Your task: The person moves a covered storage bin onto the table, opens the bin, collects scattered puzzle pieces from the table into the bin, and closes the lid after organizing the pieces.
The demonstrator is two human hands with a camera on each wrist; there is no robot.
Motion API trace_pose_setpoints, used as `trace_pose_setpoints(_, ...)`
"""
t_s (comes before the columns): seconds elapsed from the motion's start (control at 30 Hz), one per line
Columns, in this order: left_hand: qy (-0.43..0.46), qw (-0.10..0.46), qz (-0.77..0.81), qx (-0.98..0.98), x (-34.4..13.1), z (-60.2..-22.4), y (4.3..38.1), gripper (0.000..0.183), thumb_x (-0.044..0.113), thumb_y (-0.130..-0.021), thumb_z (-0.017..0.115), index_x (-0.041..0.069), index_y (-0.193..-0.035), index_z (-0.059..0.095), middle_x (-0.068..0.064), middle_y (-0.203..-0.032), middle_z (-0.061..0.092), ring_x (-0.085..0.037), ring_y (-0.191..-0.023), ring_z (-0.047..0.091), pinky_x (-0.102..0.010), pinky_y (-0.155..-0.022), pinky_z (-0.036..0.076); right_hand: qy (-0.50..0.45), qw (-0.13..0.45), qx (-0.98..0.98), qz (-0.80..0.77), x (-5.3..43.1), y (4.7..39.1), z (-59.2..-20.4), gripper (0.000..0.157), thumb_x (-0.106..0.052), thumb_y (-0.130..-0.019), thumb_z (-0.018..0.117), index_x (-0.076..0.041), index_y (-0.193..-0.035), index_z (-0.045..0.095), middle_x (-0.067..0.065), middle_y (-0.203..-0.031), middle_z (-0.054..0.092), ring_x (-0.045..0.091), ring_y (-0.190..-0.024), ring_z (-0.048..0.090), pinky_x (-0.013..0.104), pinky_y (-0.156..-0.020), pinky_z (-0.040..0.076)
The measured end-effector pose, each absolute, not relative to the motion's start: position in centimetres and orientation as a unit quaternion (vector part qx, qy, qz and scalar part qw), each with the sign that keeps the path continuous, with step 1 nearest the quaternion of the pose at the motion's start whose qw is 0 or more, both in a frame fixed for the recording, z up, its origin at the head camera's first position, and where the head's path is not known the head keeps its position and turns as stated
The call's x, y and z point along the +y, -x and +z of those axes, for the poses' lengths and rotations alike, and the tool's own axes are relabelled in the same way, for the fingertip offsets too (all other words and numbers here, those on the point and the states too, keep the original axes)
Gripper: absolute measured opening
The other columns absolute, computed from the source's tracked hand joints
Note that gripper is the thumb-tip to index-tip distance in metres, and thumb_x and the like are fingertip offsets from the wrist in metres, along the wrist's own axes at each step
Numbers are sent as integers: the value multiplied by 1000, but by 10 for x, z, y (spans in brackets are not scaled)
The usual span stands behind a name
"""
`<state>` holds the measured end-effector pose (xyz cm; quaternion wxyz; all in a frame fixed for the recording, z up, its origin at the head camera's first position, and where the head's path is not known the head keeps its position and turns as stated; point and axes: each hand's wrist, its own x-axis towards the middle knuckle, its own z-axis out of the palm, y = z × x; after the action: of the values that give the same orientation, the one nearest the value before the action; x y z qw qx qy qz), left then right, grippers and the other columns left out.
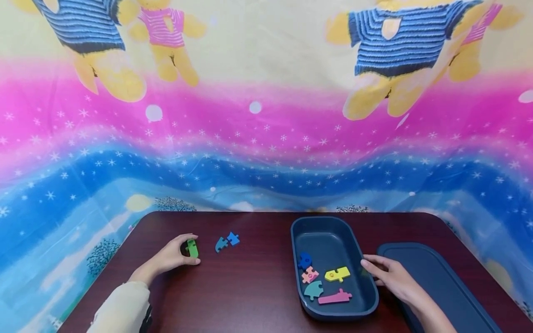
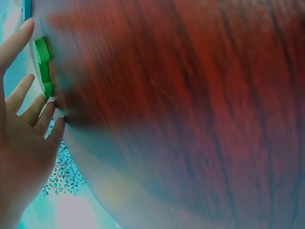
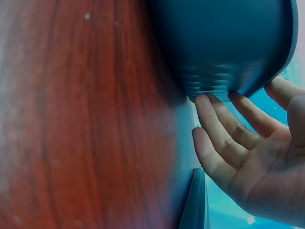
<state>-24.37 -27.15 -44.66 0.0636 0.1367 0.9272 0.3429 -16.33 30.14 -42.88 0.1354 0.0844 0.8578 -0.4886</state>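
My left hand (image 1: 171, 253) curves around a small green puzzle piece (image 1: 192, 248) on the left of the table, thumb on one side and fingers on the other. In the left wrist view a gap shows between the thumb and the green piece, while a fingertip lies close to its other end. At the right, my right hand (image 1: 393, 276) holds the side of a dark blue-grey box (image 1: 364, 249), thumb at the rim and fingertips against the outer wall. Inside lie a yellow piece (image 1: 337, 274), a pink piece (image 1: 335, 297) and several others.
Two blue puzzle pieces (image 1: 227, 241) lie right of my left hand. A dark flat lid (image 1: 433, 277) lies to the right of the box, partly beneath my right forearm. Behind the brown table (image 1: 250, 286) hangs a patterned cloth (image 1: 258, 138).
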Motion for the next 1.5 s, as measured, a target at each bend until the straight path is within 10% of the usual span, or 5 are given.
trace_pose_setpoints(1.5,-138,41,340,929,-244,-427,240,63,41,-85,77,9,-136,58,-14,-134,47,-35,-122,48,-57,-96,44,-69,138,853,-499,304,164,-430,69,-44,-102,53,12,-142,42,30,-127,57,34,-106,64,44,-80,56)
